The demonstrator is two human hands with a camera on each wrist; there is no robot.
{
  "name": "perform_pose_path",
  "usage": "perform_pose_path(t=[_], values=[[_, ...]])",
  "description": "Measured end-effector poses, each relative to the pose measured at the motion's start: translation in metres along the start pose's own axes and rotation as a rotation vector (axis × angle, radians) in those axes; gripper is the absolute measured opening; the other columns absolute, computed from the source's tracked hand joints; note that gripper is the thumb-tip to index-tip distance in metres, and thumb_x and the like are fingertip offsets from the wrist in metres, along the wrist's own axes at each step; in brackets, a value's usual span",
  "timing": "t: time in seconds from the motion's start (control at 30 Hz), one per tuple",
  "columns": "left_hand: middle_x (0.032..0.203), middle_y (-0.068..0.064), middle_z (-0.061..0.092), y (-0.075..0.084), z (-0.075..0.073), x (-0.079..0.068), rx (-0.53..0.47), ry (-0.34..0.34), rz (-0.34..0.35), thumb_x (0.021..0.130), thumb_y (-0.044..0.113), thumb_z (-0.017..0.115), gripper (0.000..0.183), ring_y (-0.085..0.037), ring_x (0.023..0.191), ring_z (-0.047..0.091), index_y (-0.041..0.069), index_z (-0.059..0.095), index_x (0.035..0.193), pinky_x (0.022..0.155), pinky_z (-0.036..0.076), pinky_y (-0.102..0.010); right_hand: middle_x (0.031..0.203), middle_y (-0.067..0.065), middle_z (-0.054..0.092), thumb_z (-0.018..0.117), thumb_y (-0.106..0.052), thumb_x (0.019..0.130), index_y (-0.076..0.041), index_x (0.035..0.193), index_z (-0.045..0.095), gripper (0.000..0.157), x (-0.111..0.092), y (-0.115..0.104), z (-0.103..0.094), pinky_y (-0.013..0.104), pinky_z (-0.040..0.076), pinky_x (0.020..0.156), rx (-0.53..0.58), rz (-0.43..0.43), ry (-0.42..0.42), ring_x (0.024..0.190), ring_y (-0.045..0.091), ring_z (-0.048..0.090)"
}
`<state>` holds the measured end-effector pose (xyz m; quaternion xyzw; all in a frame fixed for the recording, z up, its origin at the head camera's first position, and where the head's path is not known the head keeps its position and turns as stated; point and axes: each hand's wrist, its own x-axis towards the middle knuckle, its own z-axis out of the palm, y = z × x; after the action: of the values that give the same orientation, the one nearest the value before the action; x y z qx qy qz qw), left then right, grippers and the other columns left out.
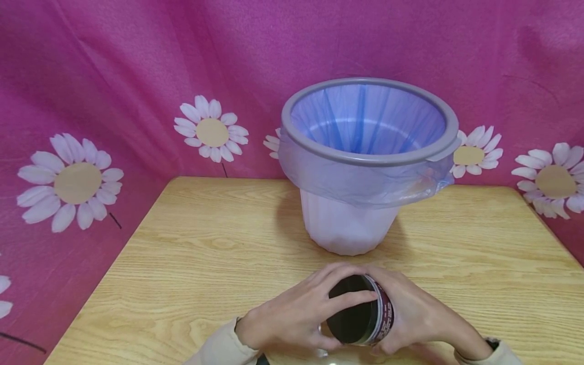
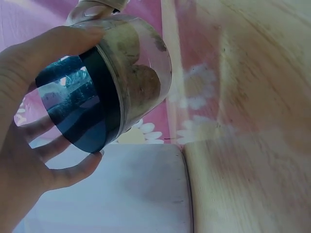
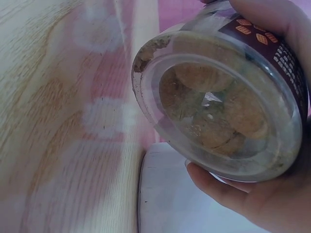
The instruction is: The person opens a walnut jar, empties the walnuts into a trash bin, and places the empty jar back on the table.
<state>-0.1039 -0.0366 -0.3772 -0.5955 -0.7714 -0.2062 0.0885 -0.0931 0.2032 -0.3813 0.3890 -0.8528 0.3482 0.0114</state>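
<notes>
Close to the table's near side, both hands hold a tilted clear plastic jar (image 3: pixel 214 170) with a dark round lid (image 1: pixel 351 314). My left hand (image 1: pixel 301 309) spreads across the lid, its thumb and fingers bent around the lid's edge. Around the jar's side curls my right hand (image 1: pixel 412 309), over a dark maroon printed label (image 1: pixel 387 314). Several brown round pieces (image 2: pixel 143 82) show through the clear wall in the left wrist view. The jar's clear base faces the camera in the right wrist view, with brown smears inside.
Beyond the hands stands a white bin (image 1: pixel 349 223) with a grey rim (image 1: pixel 369 159) and a translucent blue-violet liner (image 1: pixel 347 177) folded over it. The wooden table (image 1: pixel 191 253) meets a pink flowered cloth (image 1: pixel 255 50). A pale smooth surface (image 2: pixel 136 189) appears low in the left wrist view.
</notes>
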Motion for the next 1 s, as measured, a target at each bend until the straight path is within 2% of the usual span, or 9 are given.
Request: perform_pose_path(t=[0.23, 0.5, 0.83, 1.0], values=[[0.152, -0.011, 0.024, -0.001, 0.0011, 0.0002, 0.006, 0.022, 0.006, 0.073, 0.04, 0.08, 0.092, -0.02, 0.138, 0.024, 0.02, 0.031, 0.148, 0.114, 0.019, -0.028, 0.118, -0.01, 0.058, 0.095, -0.03, 0.038, -0.024, 0.136, 0.044, 0.11, -0.0002, 0.0009, 0.001, 0.031, 0.051, 0.081, -0.011, -0.018, 0.016, 0.098, 0.008, 0.057], [0.152, -0.012, 0.024, -0.0023, 0.0012, 0.0007, -0.007, 0.036, 0.047, 0.071, 0.034, 0.081, 0.093, -0.019, 0.14, 0.023, 0.018, 0.032, 0.148, 0.115, 0.019, -0.029, 0.117, -0.011, 0.058, 0.095, -0.028, 0.039, -0.024, 0.133, 0.045, 0.106, 0.0002, 0.0002, 0.0008, 0.03, 0.051, 0.081, 0.007, -0.028, 0.011, 0.098, 0.008, 0.057], [0.151, -0.011, 0.024, -0.0014, 0.0009, 0.0, 0.026, 0.016, 0.005, 0.073, 0.04, 0.08, 0.093, -0.02, 0.138, 0.025, 0.019, 0.031, 0.149, 0.115, 0.019, -0.027, 0.116, -0.01, 0.059, 0.095, -0.027, 0.038, -0.023, 0.133, 0.046, 0.107, 0.0005, 0.0004, 0.0013, 0.03, 0.051, 0.08, 0.001, -0.03, 0.022, 0.097, 0.008, 0.058], [0.151, -0.01, 0.025, -0.0018, 0.0021, 0.0003, 0.002, 0.024, -0.003, 0.073, 0.041, 0.08, 0.092, -0.018, 0.136, 0.027, 0.02, 0.031, 0.148, 0.114, 0.02, -0.026, 0.115, -0.009, 0.06, 0.095, -0.026, 0.038, -0.02, 0.131, 0.048, 0.105, 0.0007, 0.0004, 0.001, 0.03, 0.052, 0.08, 0.015, -0.028, 0.015, 0.097, 0.007, 0.058]])
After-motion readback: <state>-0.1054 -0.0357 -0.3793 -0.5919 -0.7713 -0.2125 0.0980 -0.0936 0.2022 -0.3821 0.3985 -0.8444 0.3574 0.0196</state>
